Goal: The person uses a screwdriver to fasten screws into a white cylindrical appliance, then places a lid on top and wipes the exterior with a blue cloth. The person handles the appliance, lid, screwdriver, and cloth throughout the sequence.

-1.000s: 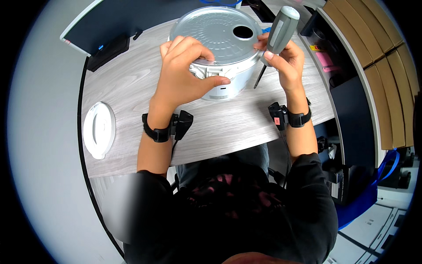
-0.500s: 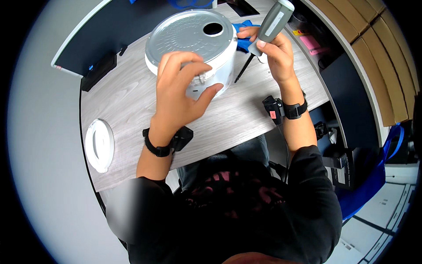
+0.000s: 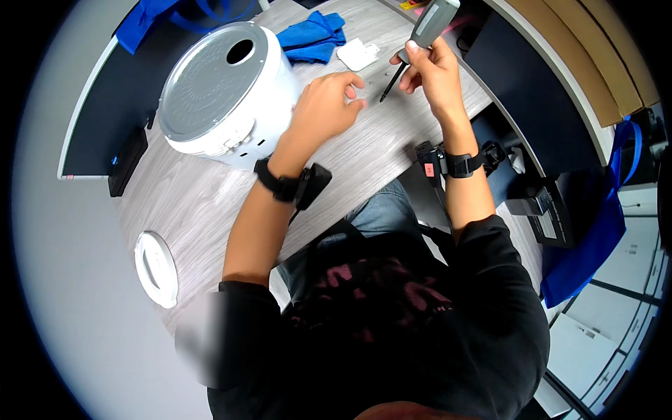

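A white round appliance body point(image 3: 276, 91) with a grey metal disc point(image 3: 210, 80) on it stands at the far left of the table; the disc has a dark round hole. My left hand point(image 3: 327, 105) is over the table just right of this body, its fingers loosely bent and the thumb apart, with nothing visible in it. Farther right, my right hand point(image 3: 435, 78) grips a screwdriver point(image 3: 430, 24) by its thick grey handle. The black shaft slants down and left, its tip above the tabletop. Beyond my left hand lies a small white plastic piece point(image 3: 355, 54).
A blue cloth point(image 3: 313, 36) lies behind the white piece. At the table's left edge rests a white oval ring-shaped part point(image 3: 157, 269). A dark box-like device point(image 3: 128, 162) stands by the left partition. Cardboard boxes point(image 3: 595, 56) and a blue bag point(image 3: 588, 245) are at the right.
The view has shifted, so the appliance appears farther left. My left hand has gone from the appliance's front to its right side. My right hand keeps the screwdriver.
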`<state>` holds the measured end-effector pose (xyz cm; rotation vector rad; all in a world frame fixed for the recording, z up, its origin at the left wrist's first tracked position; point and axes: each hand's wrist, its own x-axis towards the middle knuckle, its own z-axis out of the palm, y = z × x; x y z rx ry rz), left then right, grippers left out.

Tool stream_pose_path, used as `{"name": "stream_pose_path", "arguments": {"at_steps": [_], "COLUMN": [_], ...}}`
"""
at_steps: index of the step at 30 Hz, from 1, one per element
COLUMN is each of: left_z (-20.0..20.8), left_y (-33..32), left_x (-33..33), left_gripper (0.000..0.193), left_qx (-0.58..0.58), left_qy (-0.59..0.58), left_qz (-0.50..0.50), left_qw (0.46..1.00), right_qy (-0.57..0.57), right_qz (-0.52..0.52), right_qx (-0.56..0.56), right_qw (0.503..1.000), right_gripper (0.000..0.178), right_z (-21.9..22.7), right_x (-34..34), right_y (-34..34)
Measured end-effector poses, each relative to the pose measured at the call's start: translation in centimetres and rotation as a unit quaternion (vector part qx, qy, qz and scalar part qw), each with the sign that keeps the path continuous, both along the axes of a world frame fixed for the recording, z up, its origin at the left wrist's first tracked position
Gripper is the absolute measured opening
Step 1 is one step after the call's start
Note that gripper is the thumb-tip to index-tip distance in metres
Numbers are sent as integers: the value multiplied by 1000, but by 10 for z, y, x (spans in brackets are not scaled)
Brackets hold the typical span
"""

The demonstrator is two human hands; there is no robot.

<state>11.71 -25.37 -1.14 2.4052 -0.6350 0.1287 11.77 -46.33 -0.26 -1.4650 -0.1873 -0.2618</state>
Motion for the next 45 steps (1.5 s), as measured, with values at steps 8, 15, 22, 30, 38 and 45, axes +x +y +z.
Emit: {"name": "stream_pose_path", "arguments": {"at_steps": [8,15,22,30,38,45], "left_z": [-49,-61,-22,-25,-20,-12], "left_y": [-40,-46,-15,40,67,73], "left_x": [59,72,13,-60,-98,-105], "left_gripper": [31,14,9,9,19,30], "left_qx": [47,43,-60,-277,-296,-288], "left_qy": [68,68,102,103,42,1], "left_qz": [61,84,41,32,76,79], "left_qw": [995,993,992,955,951,954], "right_qy": [50,42,6,-47,-98,-97], "right_qz": [-49,-38,-13,95,165,207], "right_qx": [24,34,42,43,37,26], "right_qw": [997,998,999,993,981,973], "right_gripper": [25,25,32,33,31,31], "right_z": [-25,-29,-24,-11,17,23], "right_x": [-18,-21,-23,-12,-14,-20], "right_y": [-17,-25,-9,36,71,94]}}
